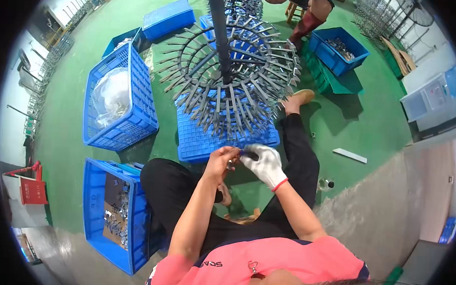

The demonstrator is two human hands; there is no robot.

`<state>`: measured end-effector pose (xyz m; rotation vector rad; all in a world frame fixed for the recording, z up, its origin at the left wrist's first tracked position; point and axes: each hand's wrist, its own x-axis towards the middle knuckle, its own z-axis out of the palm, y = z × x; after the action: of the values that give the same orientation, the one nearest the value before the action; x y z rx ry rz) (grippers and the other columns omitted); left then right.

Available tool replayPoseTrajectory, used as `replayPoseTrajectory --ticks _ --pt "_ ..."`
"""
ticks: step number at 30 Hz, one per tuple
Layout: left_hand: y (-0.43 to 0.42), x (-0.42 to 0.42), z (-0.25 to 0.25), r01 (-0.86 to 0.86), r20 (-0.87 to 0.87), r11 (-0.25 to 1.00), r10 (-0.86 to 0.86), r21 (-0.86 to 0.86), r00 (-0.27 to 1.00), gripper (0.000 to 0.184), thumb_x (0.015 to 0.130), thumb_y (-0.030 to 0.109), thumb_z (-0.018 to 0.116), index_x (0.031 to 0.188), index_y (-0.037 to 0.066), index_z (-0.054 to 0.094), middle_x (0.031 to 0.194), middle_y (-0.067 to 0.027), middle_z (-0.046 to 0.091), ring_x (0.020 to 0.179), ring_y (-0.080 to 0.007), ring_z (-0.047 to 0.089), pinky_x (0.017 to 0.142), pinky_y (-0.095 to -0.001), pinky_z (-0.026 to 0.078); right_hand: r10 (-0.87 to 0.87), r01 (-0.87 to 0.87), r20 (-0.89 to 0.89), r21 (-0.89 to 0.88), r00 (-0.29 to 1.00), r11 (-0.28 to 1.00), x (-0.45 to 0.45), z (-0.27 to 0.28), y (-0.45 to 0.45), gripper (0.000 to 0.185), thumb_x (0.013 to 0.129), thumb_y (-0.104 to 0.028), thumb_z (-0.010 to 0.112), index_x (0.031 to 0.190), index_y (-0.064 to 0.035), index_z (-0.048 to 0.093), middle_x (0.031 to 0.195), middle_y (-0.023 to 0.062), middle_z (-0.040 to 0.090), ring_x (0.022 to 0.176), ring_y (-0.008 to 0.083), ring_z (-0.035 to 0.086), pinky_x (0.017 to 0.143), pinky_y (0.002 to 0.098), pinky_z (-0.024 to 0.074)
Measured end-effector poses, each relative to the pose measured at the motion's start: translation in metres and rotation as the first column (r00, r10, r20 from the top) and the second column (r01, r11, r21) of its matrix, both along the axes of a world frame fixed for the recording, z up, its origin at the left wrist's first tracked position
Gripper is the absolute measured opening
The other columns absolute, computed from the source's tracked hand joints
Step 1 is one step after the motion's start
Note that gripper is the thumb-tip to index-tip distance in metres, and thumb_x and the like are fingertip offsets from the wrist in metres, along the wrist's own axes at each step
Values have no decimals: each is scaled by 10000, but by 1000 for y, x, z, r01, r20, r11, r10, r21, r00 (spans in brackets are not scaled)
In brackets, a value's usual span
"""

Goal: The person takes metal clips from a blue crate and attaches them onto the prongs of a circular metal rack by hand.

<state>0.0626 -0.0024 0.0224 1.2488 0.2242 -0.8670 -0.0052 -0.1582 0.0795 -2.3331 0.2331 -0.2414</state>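
My bare left hand is closed, its fingertips pinched around something small and partly metallic that I cannot make out. Beside it, almost touching, is my right hand in a white glove with a red cuff. Its fingers are bent together near a small dark bluish piece, too blurred to name. Just beyond both hands stands a round rack with rings of many grey metal prongs on a dark central pole. Small shiny parts hang on some prongs at its right side. Under the rack is an upturned blue crate.
At left, a blue bin holds small metal pieces, and a blue basket holds clear plastic bags. Another blue bin of parts stands at upper right, near another person's leg. A white strip and a bottle are on the floor.
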Motion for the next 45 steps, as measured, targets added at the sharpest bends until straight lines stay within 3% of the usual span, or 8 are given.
replayPoseTrajectory --ticks 3,5,8,11,17,23,41,45 --pt "-5 3 -3 -4 -37 999 6 42 999 175 861 262 701 931 110 648 787 12 637 706 -92 596 567 -272 435 -47 51 -23 194 999 980 -1 -17 1 222 769 -236 693 877 -44 720 834 149 687 774 299 671 710 364 519" --pt "-13 6 -3 -54 -73 996 59 78 996 211 858 303 699 943 115 651 801 31 636 717 -97 601 619 -300 442 -124 118 69 88 990 989 4 -18 4 168 766 -220 690 762 -52 699 743 141 665 696 303 656 637 376 505" --pt "-18 18 -12 -196 -99 979 200 46 975 186 842 254 719 960 123 661 839 37 649 717 -91 603 542 -261 446 -149 165 168 -85 975 983 12 -26 3 189 757 -209 686 648 -68 623 674 111 631 643 296 632 574 397 485" --pt "-30 28 -8 -267 -139 959 278 91 950 165 817 210 743 955 143 683 854 33 657 664 -88 578 496 -236 436 -118 148 139 -233 983 961 20 -32 -1 196 745 -216 696 640 -75 609 655 103 615 631 290 625 564 394 485" --pt "-41 40 -7 -307 -125 930 336 202 934 224 748 234 811 923 155 695 819 46 629 628 -81 542 456 -237 419 -94 166 324 -202 941 965 24 -49 -4 174 718 -166 738 637 -79 610 643 98 608 601 290 616 546 366 483" --pt "-38 44 -18 -300 -111 940 319 161 941 232 710 217 845 869 149 690 735 39 602 611 -81 530 452 -238 410 -71 158 424 -173 903 972 28 -55 -4 180 698 -120 742 628 -83 581 611 90 575 571 285 592 533 364 471" --pt "-40 48 -31 -407 -173 907 420 104 891 173 716 144 830 816 122 690 719 36 600 640 -105 540 479 -273 381 -91 185 339 -255 936 949 30 -67 -1 118 713 -160 724 687 -85 637 642 87 600 594 276 604 565 373 477" --pt "-41 47 -15 -333 -159 933 353 139 922 169 723 130 820 818 133 681 760 34 634 662 -101 546 489 -275 384 -114 197 319 -242 941 950 30 -63 2 91 727 -149 730 732 -76 675 665 97 625 605 277 618 566 370 484"
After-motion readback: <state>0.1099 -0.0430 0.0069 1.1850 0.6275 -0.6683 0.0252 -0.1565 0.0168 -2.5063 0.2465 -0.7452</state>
